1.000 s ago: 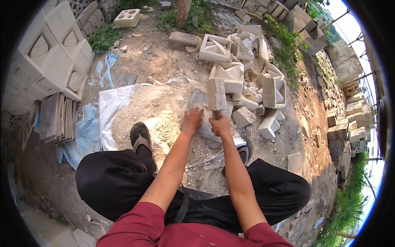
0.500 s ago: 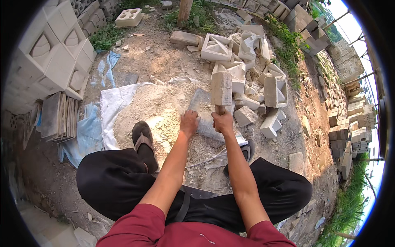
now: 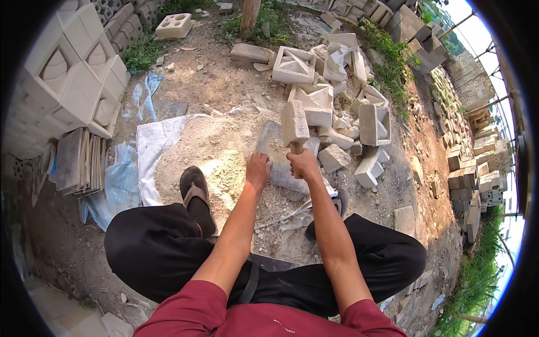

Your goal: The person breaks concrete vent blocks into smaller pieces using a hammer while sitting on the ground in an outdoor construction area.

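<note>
My right hand (image 3: 303, 164) is closed round the short handle of a mallet. Its blocky, dust-coated mallet head (image 3: 295, 123) is raised over a grey slab (image 3: 282, 178) lying on the ground between my feet. At the slab's left edge, my left hand (image 3: 258, 171) has its fingers bent inward; what they hold, if anything, is hidden. Pale crushed rubble (image 3: 210, 146) covers a white sheet (image 3: 147, 151) left of the slab.
Broken hollow concrete blocks (image 3: 314, 104) lie heaped beyond the slab to the right. Moulded blocks (image 3: 73, 73) are stacked at the left, above a row of thin boards (image 3: 84, 165). A wooden post (image 3: 250, 19) stands at the back. My sandalled left foot (image 3: 195, 194) rests beside the rubble.
The mallet head has shifted slightly left and tilted, showing more of its lower end face. My right hand has moved a little left and up. The left hand stays almost in place.
</note>
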Available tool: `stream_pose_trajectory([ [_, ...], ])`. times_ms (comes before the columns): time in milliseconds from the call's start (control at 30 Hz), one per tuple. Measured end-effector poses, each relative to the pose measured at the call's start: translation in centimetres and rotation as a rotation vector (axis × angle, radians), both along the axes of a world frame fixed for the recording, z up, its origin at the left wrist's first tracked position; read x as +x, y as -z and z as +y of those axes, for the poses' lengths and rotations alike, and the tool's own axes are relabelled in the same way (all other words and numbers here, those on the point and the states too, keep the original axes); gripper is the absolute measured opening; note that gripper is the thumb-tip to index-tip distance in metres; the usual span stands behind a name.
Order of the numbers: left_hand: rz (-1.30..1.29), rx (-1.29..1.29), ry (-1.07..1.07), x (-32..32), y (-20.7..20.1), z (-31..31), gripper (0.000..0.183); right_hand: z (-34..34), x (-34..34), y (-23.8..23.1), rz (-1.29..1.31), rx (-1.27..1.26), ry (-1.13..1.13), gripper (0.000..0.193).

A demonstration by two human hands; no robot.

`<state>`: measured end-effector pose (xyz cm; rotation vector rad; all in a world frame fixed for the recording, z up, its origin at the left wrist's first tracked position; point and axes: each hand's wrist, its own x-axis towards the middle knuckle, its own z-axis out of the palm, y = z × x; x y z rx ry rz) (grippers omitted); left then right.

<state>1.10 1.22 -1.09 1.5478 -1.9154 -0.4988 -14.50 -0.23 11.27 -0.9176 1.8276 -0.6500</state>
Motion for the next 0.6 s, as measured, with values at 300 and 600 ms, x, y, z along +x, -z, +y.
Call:
stream_pose_trajectory([
  [300, 0.035, 0.014, 0.03, -3.0, -1.6, -0.8, 0.021, 3.5, -3.1, 9.2, 0.47, -0.005, -0.113, 0.032],
  [600, 0.024, 0.002, 0.008, -0.3, 0.3, -0.1, 0.02, 1.1, 1.0, -0.2, 0.142, -0.075, -0.149, 0.027],
])
